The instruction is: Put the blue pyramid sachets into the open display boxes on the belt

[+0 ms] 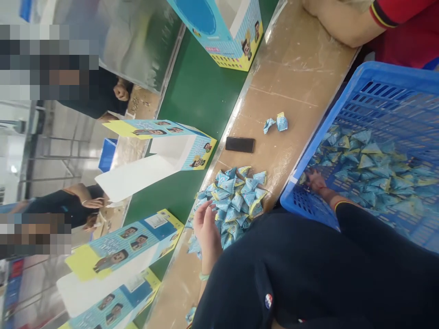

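Observation:
My left hand rests at the edge of a pile of small blue-and-yellow pyramid-shaped packets on the brown tabletop. Its fingers are loosely curved and apart, with nothing visible in them. My right hand reaches into a blue plastic basket, near its inner wall. It is blurred there, close to a packet, and I cannot make out whether its fingers grip it. More pyramid packets lie heaped in the basket.
A black phone and two crumpled blue wrappers or packets lie on the table. Open printed cartons stand along a green belt. A co-worker's arm rests at the top right; other people stand across the belt.

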`<state>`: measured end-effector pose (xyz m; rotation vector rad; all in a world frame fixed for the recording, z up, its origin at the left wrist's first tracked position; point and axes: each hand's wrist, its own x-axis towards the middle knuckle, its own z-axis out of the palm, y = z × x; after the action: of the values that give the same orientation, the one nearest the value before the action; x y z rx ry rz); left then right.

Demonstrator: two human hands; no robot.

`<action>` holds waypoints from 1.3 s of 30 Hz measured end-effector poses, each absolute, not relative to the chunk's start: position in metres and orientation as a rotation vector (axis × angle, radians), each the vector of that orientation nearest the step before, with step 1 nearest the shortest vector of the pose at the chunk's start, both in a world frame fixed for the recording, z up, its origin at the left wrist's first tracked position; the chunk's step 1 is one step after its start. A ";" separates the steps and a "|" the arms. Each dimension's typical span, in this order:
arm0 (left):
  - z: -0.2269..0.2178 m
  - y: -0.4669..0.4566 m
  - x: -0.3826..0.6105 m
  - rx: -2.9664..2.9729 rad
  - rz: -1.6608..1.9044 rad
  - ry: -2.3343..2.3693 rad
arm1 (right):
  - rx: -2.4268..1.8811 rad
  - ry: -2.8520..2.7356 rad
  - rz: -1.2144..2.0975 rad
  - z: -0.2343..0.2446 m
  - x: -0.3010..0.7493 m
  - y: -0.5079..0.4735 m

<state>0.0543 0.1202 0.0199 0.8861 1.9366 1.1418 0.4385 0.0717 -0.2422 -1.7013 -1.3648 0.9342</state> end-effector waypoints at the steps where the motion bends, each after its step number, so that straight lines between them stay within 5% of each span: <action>1: 0.017 0.121 0.053 0.888 1.146 1.921 | -1.790 -1.300 0.875 -0.236 0.453 0.070; 6: -0.004 0.132 0.067 0.908 1.161 1.818 | -1.907 -1.011 0.603 -0.124 0.513 0.088; 11: 0.012 0.153 0.109 1.128 1.170 1.504 | -1.453 -1.250 0.739 0.041 0.480 0.127; 14: 0.050 0.156 0.126 1.530 1.284 1.273 | -1.236 -1.501 0.943 0.081 0.431 0.146; 22: 0.086 0.141 0.121 2.498 1.072 1.091 | -0.896 -1.974 1.101 0.037 0.318 0.173; 24: 0.080 0.136 0.089 2.362 1.250 1.174 | -0.858 -2.055 1.134 0.026 0.305 0.175; 29: 0.071 0.089 -0.019 1.341 2.478 1.757 | -0.898 -2.048 1.401 0.017 0.296 0.183; 39: 0.027 0.022 -0.056 1.017 2.216 2.178 | -1.035 -1.745 1.626 0.015 0.285 0.197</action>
<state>-0.0563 0.0218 0.0266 1.0166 2.1777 2.2164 0.2851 0.1971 0.0146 -1.0352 -1.7448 1.6261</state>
